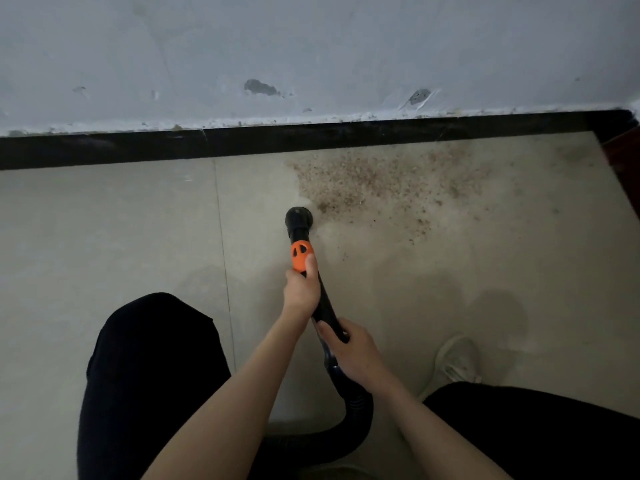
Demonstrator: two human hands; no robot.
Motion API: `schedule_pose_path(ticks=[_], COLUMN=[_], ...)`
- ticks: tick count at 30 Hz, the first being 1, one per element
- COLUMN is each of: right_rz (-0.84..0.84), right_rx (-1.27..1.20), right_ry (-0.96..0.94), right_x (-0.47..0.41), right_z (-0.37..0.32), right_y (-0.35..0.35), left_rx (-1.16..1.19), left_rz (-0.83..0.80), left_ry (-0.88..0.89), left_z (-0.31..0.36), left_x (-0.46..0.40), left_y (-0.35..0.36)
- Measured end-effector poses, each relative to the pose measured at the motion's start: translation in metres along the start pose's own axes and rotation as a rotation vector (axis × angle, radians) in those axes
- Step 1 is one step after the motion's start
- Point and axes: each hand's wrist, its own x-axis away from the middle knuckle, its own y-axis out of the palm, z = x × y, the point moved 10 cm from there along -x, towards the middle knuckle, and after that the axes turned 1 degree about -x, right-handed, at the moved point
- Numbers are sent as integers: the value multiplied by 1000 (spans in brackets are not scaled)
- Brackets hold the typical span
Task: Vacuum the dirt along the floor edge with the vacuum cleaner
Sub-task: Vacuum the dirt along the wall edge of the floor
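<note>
Pale floor tiles meet a black skirting; both hands, left hand and right hand, grip the vacuum wand, its nozzle at the edge of the dirt, so sweeping rightward likely comes next.

Pale tiled floor under the hands, grout line left of them, black skirting strip beyond, scuffed whitish wall above, dim light.

Room in a lived-in home, likely. Beyond the left hand: pale tiled floor, black skirting strip, chipped whitewashed wall. Grit lies ahead and right of that hand. A household vacuum hose trails back below the right hand.
</note>
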Motion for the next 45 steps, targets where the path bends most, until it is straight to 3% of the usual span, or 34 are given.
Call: schedule_pose_path(ticks=[5,14,21,24,34,39,45], right_rz=[-44,147,187,163,-33,-19,-99], right_rx=[117,30,140,158,141,129,87], right_ry=[1,185,210,214,147,154,300], right_x=[17,43,50,61,53,62,89], right_z=[6,51,53,57,32,38,67], right_y=[12,-21,-25,-22,2,3,12], left_rx=[30,-195,-135,-105,-26,-20,18], left_rz=[30,-171,-308,-279,32,-6,-121], left_ry=[-31,-1,-57,-56,-31,-64,-191], left_z=[-20,-13,-19,-32,-50,-58,-89], left_x=[15,35,41,48,44,48,74], left_y=[-10,57,70,63,7,15,23])
